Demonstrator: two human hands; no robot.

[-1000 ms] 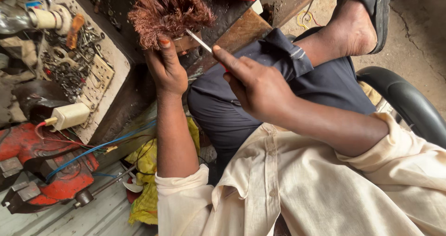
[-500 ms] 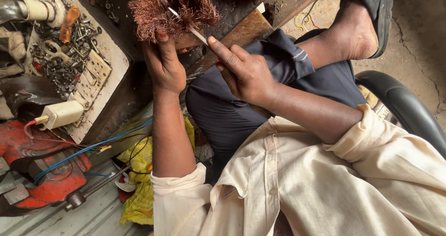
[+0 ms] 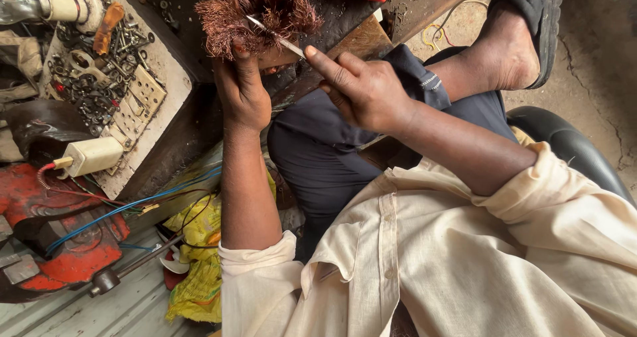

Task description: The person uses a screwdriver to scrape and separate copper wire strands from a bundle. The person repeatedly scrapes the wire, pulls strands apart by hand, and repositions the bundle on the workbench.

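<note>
The left hand [image 3: 242, 94] grips the underside of a bristly bundle of copper wire [image 3: 255, 8] held at the table [image 3: 345, 41] edge, while the right hand [image 3: 365, 91], closed around a thin metal blade [image 3: 275, 37] with forefinger extended, pokes its tip into the strands, beside a tray of screws [image 3: 99, 65] and a red vise [image 3: 60, 237].

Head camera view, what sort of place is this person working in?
Probably a small electrical repair workshop. The left hand steadies a frayed bundle of copper winding wire while the right hand works a thin metal blade into it; a red bench vise and a tray of loose screws sit nearby.
</note>
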